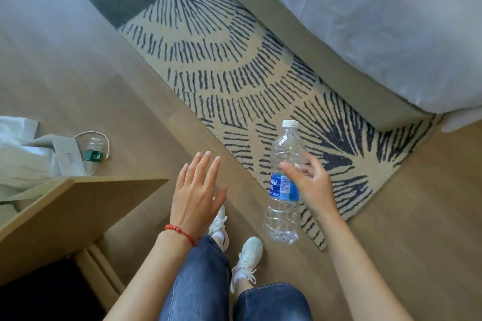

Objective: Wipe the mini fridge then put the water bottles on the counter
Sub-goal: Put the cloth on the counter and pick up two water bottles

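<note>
My right hand (310, 185) grips a clear plastic water bottle (283, 214) with a blue label and white cap, held upright above the floor. My left hand (198, 190) hovers beside it, fingers spread and holding nothing; a red bracelet circles its wrist. A second bottle (95, 148) with a green label lies on the floor at the left, partly behind a paper bag (65, 154). A wooden cabinet top (78, 206) sits at the lower left, with a dark opening (44, 294) beneath it. No fridge is clearly visible.
A patterned rug (234, 65) runs diagonally across the wood floor. A bed with white bedding (378, 21) fills the upper right. White plastic bags (18, 159) lie at the left edge. My legs and white shoes (247, 255) are below my hands.
</note>
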`<state>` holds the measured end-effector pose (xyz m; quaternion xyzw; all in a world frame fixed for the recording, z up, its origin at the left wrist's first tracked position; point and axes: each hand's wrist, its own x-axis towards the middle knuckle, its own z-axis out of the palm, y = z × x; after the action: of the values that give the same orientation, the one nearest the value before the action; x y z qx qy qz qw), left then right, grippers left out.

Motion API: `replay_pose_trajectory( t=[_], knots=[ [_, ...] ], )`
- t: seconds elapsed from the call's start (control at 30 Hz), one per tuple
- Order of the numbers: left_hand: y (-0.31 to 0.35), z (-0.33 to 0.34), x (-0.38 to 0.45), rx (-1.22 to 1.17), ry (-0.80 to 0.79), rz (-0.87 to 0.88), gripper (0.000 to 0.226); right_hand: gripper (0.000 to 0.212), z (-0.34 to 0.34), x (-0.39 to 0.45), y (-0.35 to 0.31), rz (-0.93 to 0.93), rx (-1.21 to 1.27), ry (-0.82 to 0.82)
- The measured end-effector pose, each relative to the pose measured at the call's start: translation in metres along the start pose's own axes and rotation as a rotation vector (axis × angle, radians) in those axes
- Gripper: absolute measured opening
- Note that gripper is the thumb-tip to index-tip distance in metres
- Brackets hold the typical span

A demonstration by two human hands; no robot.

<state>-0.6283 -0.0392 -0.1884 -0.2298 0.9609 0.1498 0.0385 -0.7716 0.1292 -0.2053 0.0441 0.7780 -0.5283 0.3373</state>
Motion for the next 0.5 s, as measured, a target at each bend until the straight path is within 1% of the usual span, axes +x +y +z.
replay_pose_trajectory(
  t=[0.17, 0.3, 0.43, 0.5],
  knots=[
    [-0.005, -0.044, 0.020, -0.014, 0.017, -0.080, 0.055, 0.078, 0.004, 0.005, -0.060, -0.030, -0.021, -0.038],
    [-0.015, -0.069, 0.051, -0.030, 0.039, -0.116, 0.055, 0.076, 0.018, 0.022, -0.109, -0.039, -0.023, -0.092],
    [-0.032, -0.089, 0.090, -0.042, 0.061, -0.125, 0.054, 0.082, 0.034, 0.047, -0.156, -0.050, -0.043, -0.134],
    [-0.043, -0.101, 0.109, -0.041, 0.068, -0.128, 0.054, 0.090, 0.041, 0.061, -0.180, -0.065, -0.057, -0.147]
  ],
)
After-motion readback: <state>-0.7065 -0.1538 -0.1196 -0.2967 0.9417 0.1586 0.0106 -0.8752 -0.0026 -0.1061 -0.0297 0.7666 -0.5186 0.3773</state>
